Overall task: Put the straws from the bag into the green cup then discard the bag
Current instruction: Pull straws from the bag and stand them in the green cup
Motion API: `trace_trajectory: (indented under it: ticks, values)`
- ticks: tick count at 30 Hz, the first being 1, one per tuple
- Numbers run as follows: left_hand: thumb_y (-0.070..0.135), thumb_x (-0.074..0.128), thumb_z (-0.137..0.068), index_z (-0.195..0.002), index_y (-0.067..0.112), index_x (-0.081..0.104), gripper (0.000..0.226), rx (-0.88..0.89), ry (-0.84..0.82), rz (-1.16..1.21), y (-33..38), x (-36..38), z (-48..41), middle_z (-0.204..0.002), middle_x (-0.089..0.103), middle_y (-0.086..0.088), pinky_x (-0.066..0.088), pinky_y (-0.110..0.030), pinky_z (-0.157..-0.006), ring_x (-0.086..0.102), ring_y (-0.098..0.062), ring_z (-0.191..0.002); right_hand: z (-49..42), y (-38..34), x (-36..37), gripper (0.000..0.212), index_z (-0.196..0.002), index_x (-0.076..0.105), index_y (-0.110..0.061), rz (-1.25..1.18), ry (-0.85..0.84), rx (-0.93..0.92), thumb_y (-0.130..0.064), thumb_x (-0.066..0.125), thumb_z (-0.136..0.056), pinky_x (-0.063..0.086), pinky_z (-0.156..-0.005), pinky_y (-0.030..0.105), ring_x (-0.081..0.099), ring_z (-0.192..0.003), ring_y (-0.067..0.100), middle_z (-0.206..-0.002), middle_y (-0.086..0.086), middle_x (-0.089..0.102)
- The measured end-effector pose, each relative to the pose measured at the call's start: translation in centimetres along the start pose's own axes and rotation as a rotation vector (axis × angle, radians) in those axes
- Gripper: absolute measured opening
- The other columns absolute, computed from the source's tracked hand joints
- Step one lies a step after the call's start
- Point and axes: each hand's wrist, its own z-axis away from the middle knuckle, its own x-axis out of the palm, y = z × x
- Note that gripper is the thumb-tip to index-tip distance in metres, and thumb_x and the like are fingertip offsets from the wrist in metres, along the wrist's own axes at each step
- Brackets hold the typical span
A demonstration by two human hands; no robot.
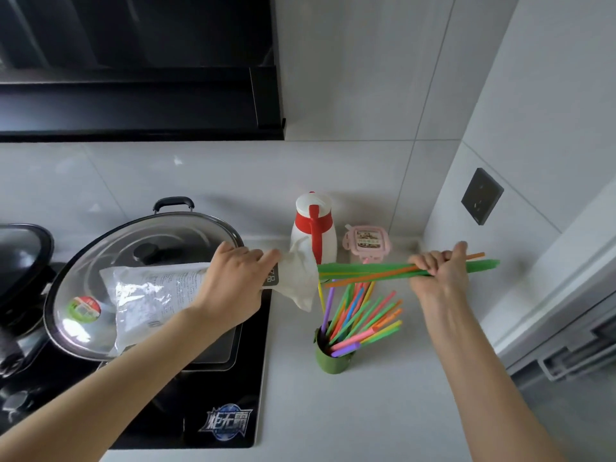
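My left hand (233, 285) grips a clear, crinkled plastic bag (153, 295) near its open mouth, holding it level above the wok lid. My right hand (440, 275) is closed around a bunch of green and orange straws (363, 273), held level, with their left ends at the bag's mouth. Below them a green cup (335, 356) stands on the white counter. It holds several coloured straws (363, 318) that fan out to the right.
A wok with a glass lid (100, 261) sits on the black cooktop (213, 408) at left. A white and red jug (313, 228) and a pink lidded box (366, 243) stand at the back wall. Tiled wall and a socket (481, 196) close the right side.
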Motion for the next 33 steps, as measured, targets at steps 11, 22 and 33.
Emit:
trace_trajectory:
  ticks: [11,22,33]
  values:
    - [0.003,0.077,-0.046,-0.09,0.01,0.06,0.048,-0.124,-0.051,-0.026,-2.9,1.1,0.8,-0.053,0.063,-0.002,0.036,-0.03,-0.058,0.06,-0.029,-0.051,1.8,4.2,-0.3,0.045,-0.057,0.03,-0.018,0.697,-0.202,-0.338,-0.03,0.053,-0.094,0.017,-0.036,0.017,0.02,-0.029,0.006,-0.033,-0.01,0.026]
    - [0.007,0.077,-0.053,-0.097,0.015,0.058,0.049,-0.139,-0.032,0.026,-3.8,2.3,1.6,-0.063,0.067,0.0,0.037,-0.032,-0.061,0.062,-0.028,-0.06,2.0,8.9,2.0,0.029,-0.072,0.046,-0.009,0.837,-0.273,-0.372,-0.027,0.056,-0.092,0.026,-0.037,0.018,0.03,-0.032,0.004,-0.036,-0.012,0.039]
    - [0.009,0.076,-0.058,-0.099,0.015,0.056,0.046,-0.158,0.012,0.059,-4.3,2.6,1.4,-0.067,0.067,-0.001,0.029,-0.03,-0.062,0.061,-0.029,-0.063,1.1,9.6,0.8,0.029,-0.064,0.05,-0.021,0.964,-0.144,-0.57,-0.032,0.061,-0.088,0.039,-0.056,0.025,0.048,-0.051,0.003,-0.053,-0.013,0.053]
